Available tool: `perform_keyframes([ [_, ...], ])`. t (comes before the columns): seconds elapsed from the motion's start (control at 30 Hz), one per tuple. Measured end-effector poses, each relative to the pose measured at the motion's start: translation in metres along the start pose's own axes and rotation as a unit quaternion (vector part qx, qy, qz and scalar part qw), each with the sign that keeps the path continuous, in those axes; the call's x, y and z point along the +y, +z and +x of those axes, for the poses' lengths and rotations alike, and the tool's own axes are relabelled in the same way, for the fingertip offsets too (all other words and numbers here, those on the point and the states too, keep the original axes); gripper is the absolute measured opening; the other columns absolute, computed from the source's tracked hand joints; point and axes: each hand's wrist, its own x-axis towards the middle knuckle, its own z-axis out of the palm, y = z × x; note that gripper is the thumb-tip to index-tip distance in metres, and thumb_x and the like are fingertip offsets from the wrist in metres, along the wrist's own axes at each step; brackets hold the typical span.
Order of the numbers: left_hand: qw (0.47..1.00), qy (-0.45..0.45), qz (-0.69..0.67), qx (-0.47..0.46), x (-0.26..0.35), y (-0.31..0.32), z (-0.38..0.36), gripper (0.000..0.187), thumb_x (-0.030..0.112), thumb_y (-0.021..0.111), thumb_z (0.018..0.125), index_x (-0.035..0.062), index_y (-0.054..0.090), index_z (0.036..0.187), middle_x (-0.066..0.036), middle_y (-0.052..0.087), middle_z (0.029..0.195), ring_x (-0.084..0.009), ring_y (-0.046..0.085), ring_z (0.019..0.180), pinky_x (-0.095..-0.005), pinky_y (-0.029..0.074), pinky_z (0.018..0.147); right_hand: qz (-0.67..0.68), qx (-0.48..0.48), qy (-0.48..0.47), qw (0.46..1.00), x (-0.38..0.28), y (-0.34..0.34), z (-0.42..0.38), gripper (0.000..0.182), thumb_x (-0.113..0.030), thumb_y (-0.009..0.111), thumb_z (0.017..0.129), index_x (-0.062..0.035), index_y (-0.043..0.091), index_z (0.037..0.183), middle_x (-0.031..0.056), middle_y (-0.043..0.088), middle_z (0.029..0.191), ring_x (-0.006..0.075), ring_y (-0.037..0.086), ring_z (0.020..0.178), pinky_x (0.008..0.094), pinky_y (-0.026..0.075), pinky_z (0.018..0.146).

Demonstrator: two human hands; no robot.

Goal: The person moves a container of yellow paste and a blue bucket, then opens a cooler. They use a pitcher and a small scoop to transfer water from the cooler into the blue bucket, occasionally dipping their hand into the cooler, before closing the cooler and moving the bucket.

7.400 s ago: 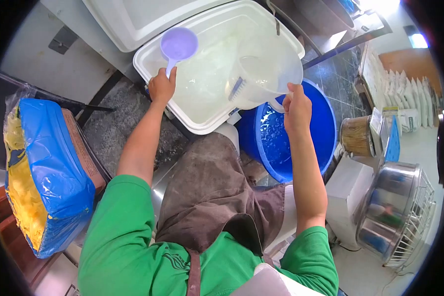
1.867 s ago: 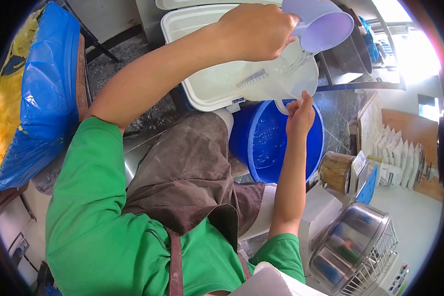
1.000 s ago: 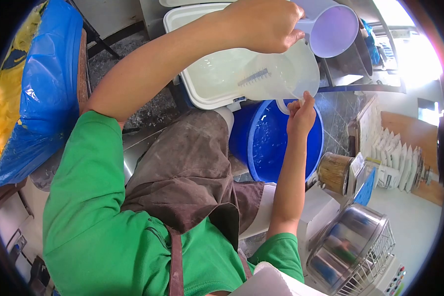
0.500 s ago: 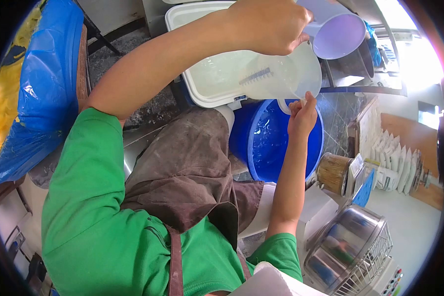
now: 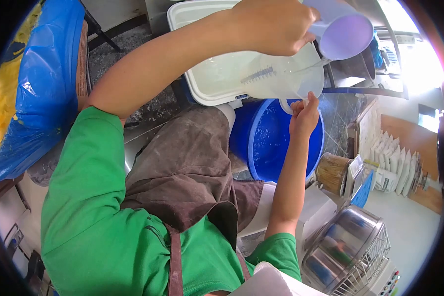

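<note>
My left hand is closed on a pale purple jug, tilted at the upper right. A thin stream of clear liquid runs from its rim into a translucent measuring jug with dark scale marks. The handle of this measuring jug is in the closed fingers of my right hand. Beneath and beside it are a white-rimmed tub holding pale liquid and a round blue bucket with water in it. How my left fingers wrap the purple jug's handle is partly hidden.
A blue plastic bag with yellow contents lies at the left. On the right are a steel pot beside a wire rack, a brown round container, a row of white packets and a metal shelf frame.
The purple jug has shifted slightly right and down with my left hand, and a liquid stream now shows from its rim. My right hand and the measuring jug have barely moved.
</note>
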Motion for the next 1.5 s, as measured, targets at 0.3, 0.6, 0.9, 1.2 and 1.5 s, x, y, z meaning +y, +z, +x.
perform_keyframes([
  [0.3, 0.951, -0.183, -0.198, 0.152, -0.070, 0.030, -0.006, 0.036, 0.025, 0.067, 0.083, -0.0083, 0.064, 0.096, -0.026, 0.067, 0.088, -0.0357, 0.067, 0.082, -0.0418, 0.050, 0.074, -0.003, 0.011, 0.005, 1.000, 0.001, 0.000, 0.000, 0.033, -0.027, 0.060, 0.089, -0.0084, 0.047, 0.065, -0.0002, 0.038, 0.054, 0.0107, 0.034, 0.047, 0.0276, 0.027, 0.048],
  [0.6, 0.947, -0.317, 0.030, 0.042, -0.209, 0.136, -0.092, 0.044, 0.031, 0.062, 0.087, -0.0038, 0.058, 0.114, -0.021, 0.067, 0.086, -0.0318, 0.067, 0.082, -0.0401, 0.052, 0.075, -0.008, 0.011, 0.009, 1.000, -0.002, 0.001, -0.002, 0.036, -0.031, 0.060, 0.089, -0.0086, 0.046, 0.065, 0.0006, 0.039, 0.054, 0.0135, 0.038, 0.051, 0.0294, 0.033, 0.054],
  [0.9, 0.916, -0.393, 0.041, -0.070, -0.204, 0.179, -0.150, 0.046, 0.031, 0.056, 0.090, 0.0024, 0.050, 0.125, -0.021, 0.067, 0.097, -0.0383, 0.065, 0.091, -0.0468, 0.051, 0.080, -0.017, -0.002, 0.004, 1.000, -0.002, -0.002, -0.001, 0.039, -0.032, 0.060, 0.089, -0.0083, 0.045, 0.063, 0.0016, 0.036, 0.053, 0.0159, 0.036, 0.051, 0.0323, 0.037, 0.059],
  [1.2, 0.914, -0.385, 0.065, -0.112, -0.196, 0.177, -0.148, 0.038, 0.031, 0.053, 0.091, 0.0064, 0.052, 0.120, -0.017, 0.068, 0.093, -0.0368, 0.066, 0.087, -0.0487, 0.050, 0.078, 0.003, 0.017, 0.012, 1.000, -0.004, 0.003, -0.002, 0.034, -0.029, 0.060, 0.090, -0.0073, 0.048, 0.067, 0.0008, 0.038, 0.054, 0.0130, 0.035, 0.049, 0.0299, 0.034, 0.054],
  [1.5, 0.890, -0.429, 0.098, -0.120, -0.189, 0.183, -0.141, 0.034, 0.033, 0.052, 0.090, 0.0102, 0.054, 0.115, -0.018, 0.069, 0.097, -0.0387, 0.066, 0.092, -0.0496, 0.050, 0.083, 0.066, 0.090, 0.015, 0.994, 0.003, -0.005, 0.006, 0.018, -0.018, 0.064, 0.084, -0.0038, 0.059, 0.074, -0.0018, 0.042, 0.057, 0.0087, 0.035, 0.048, 0.0260, 0.028, 0.047],
])
